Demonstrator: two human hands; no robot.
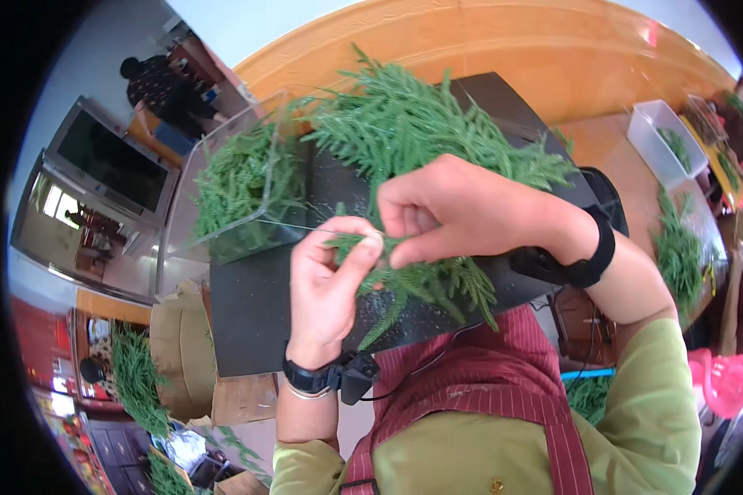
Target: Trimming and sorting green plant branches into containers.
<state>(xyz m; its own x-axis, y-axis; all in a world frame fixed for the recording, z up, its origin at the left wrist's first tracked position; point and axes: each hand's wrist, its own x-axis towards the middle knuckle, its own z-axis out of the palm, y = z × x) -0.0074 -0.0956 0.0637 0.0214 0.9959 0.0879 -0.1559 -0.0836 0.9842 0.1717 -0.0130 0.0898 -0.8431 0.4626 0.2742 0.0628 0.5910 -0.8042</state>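
Over the dark tabletop (256, 289), my left hand (326, 280) pinches a green needle-leaved sprig (348, 244) between thumb and fingers. A thin wire or thread (293, 225) runs from the left to those fingertips. Right beside them is my right hand (462, 210), its fingers curled in and closed; what they grip is hidden. More green fronds (437, 289) hang below both hands. A large heap of green branches (413, 120) lies on the table just beyond them. To the left stands a clear plastic bin (223, 239) filled with similar sprigs.
An orange wooden panel (528, 41) curves behind the table. At the left are a cardboard box (182, 351) and more greenery (134, 375). A white bin (648, 153) and a green pile (677, 256) lie at the right. Another person (169, 95) bends over at the far left.
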